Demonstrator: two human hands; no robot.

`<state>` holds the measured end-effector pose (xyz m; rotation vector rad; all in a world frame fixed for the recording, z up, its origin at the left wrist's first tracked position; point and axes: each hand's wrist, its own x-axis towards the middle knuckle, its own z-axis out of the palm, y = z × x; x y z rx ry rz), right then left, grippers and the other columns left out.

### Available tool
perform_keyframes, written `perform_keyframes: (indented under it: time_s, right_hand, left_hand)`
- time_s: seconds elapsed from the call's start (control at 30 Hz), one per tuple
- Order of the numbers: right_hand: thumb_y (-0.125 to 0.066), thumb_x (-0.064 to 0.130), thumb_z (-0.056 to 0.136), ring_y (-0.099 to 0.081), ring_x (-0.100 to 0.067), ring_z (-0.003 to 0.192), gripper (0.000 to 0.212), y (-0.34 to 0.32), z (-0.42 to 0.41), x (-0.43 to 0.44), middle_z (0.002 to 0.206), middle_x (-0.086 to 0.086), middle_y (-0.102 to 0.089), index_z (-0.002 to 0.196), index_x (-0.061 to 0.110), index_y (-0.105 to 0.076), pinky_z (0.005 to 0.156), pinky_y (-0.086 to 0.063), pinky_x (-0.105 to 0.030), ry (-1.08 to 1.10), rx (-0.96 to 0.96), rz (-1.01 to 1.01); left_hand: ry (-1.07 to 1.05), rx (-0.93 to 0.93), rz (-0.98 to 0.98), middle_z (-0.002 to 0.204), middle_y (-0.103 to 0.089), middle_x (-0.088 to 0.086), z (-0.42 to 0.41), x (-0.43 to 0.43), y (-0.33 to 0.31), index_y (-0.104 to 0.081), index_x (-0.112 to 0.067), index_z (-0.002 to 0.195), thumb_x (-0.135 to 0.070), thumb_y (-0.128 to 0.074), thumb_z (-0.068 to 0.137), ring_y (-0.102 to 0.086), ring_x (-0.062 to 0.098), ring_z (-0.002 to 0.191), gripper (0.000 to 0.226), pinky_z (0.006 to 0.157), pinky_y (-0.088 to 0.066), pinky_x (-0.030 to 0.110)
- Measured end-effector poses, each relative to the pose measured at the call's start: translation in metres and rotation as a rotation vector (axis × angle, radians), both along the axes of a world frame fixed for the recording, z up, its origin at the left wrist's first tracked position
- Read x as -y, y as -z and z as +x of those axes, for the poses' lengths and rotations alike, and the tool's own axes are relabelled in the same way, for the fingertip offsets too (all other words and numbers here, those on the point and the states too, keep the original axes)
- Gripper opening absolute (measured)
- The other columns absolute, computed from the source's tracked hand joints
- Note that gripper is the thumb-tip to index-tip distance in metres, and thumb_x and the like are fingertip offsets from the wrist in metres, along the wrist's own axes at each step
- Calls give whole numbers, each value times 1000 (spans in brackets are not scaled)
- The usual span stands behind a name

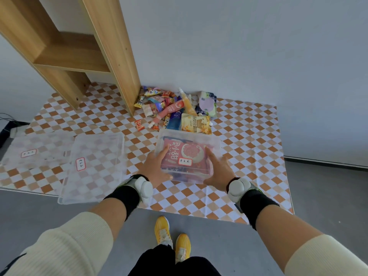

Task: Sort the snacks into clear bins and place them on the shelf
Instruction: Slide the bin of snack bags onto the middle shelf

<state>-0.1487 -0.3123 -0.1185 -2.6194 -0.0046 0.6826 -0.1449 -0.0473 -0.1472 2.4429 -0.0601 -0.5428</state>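
Observation:
A clear bin (216, 141) with a white label on its front wall sits over the checkered mat, holding a pink snack bag (186, 153). My left hand (154, 168) holds the bin's left side, thumb round the near corner. My right hand (219, 172) holds the right side the same way. Whether the bin rests on the mat or is raised, I cannot tell. Just beyond it, loose snacks (175, 108) lie piled against the wall: a yellow pouch (195, 124), a purple-and-white pouch (207, 103), tubes and small candies.
An empty labelled clear bin (95, 166) lies left of my hands, and another clear bin (29, 154) lies further left. The wooden shelf (73, 56) stands at the back left, one upright beside the snack pile. My yellow shoes (173, 240) are on grey floor below.

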Motion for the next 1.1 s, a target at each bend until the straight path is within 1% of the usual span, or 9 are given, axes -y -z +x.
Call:
perform_keyframes:
  time_s: [0.1, 0.23, 0.37, 0.47, 0.63, 0.73, 0.83, 1.0, 1.1]
  right_hand:
    - [-80, 18, 74, -60, -29, 77, 122, -17, 7, -9, 141, -21, -21, 152, 54, 7, 70, -59, -35, -15, 34, 32]
    - [-79, 15, 72, -63, -30, 80, 121, -49, 23, -31, 147, -22, -16, 151, 55, 4, 69, -60, -33, -35, 81, 57]
    - [-79, 19, 70, -60, -30, 84, 120, -87, 37, -64, 142, -19, -21, 151, 54, 3, 72, -61, -37, -99, 162, 72]
    - [-80, 22, 68, -53, -28, 84, 119, -112, 44, -99, 140, -19, -25, 154, 49, -2, 59, -52, -26, -163, 247, 60]
    - [-80, 25, 68, -53, -40, 117, 117, -152, 55, -166, 152, -22, -18, 155, 44, -4, 79, -43, -26, -216, 350, 47]
    - [-77, 26, 71, -59, -40, 103, 115, -165, 62, -211, 144, -22, -24, 152, 49, 1, 80, -52, -30, -222, 337, 81]
    - [-79, 25, 70, -64, -37, 89, 117, -169, 72, -263, 145, -24, -21, 151, 49, 2, 71, -57, -33, -216, 330, 112]
    - [-79, 31, 68, -60, -42, 102, 116, -173, 85, -334, 139, -21, -28, 149, 49, 2, 79, -58, -40, -213, 365, 110]
    - [-80, 25, 68, -62, -40, 98, 116, -176, 97, -368, 142, -20, -24, 148, 50, 0, 80, -59, -40, -177, 340, 133]
  left_hand:
    - [-13, 65, 13, 146, -36, 11, 1, -10, -16, -8, -37, 156, -48, -83, 71, -38, 30, 133, 114, 109, -36, 38]
    - [-69, 114, 20, 148, -37, 6, 7, -33, -48, -9, -41, 155, -65, -81, 63, -38, 27, 133, 119, 104, -35, 32]
    - [-136, 200, 17, 146, -40, 6, 10, -68, -87, -13, -41, 154, -70, -78, 61, -42, 25, 131, 117, 107, -38, 35]
    - [-188, 249, -12, 144, -44, 3, 6, -102, -115, -17, -40, 154, -68, -79, 60, -46, 24, 130, 116, 107, -41, 37]
    - [-225, 335, 33, 141, -47, 2, 8, -168, -157, -17, -35, 155, -65, -79, 65, -50, 23, 124, 113, 104, -44, 35]
    - [-229, 386, 31, 139, -50, 3, 11, -211, -177, -18, -33, 155, -60, -80, 69, -54, 21, 120, 109, 103, -48, 37]
    - [-220, 452, 66, 135, -51, 1, 13, -259, -192, -22, -30, 154, -55, -79, 74, -51, 12, 108, 102, 97, -45, 27]
    - [-222, 448, 132, 125, -50, 5, 30, -333, -207, -22, -34, 154, -58, -79, 72, -54, 23, 111, 102, 99, -44, 33]
    - [-210, 434, 135, 125, -49, 4, 47, -367, -209, -21, -37, 153, -59, -78, 72, -54, 23, 113, 101, 102, -46, 37]
